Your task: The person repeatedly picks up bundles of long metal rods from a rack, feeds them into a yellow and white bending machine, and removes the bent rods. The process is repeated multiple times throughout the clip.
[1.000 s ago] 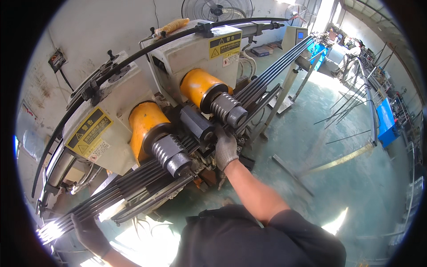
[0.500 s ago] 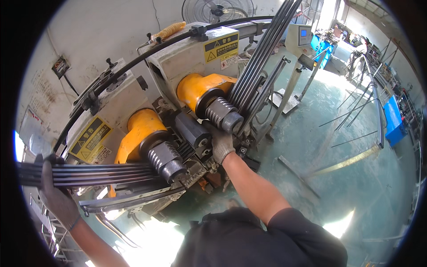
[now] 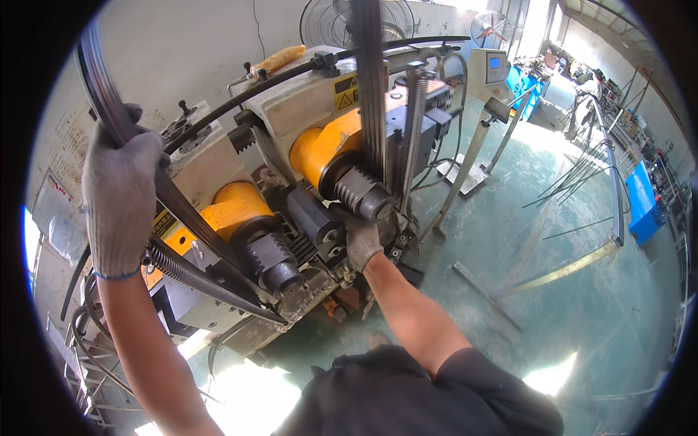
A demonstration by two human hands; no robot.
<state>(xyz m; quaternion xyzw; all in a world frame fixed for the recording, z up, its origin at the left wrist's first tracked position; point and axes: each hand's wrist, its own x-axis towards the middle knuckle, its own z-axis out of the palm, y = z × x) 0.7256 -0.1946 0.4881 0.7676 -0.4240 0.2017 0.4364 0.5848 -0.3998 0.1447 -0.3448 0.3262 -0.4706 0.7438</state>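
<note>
My gloved left hand (image 3: 120,200) is closed round a bundle of dark metal rods (image 3: 190,208), which slants from the upper left down to the left ridged steel roller (image 3: 269,254). Another upright run of rods (image 3: 369,87) rises beside the right ridged roller (image 3: 360,190). Between the rollers sits a black faceted block (image 3: 311,213). My gloved right hand (image 3: 361,243) reaches in between that block and the right roller; its fingers are hidden there. Orange bending heads, left (image 3: 234,206) and right (image 3: 314,151), stand behind the rollers.
Pale machine housings (image 3: 291,83) back the heads. Coil springs, one at the left (image 3: 189,272) and one at the right (image 3: 416,109), run beside the rods. A control box (image 3: 488,69) stands farther right. Loose rods lie near a metal stand (image 3: 567,269) on the green floor.
The left rods have swung from nearly level to steeply raised, my left hand rising with them. The right rods have swung upright, with the machine parts beside them. My right hand stays in place.
</note>
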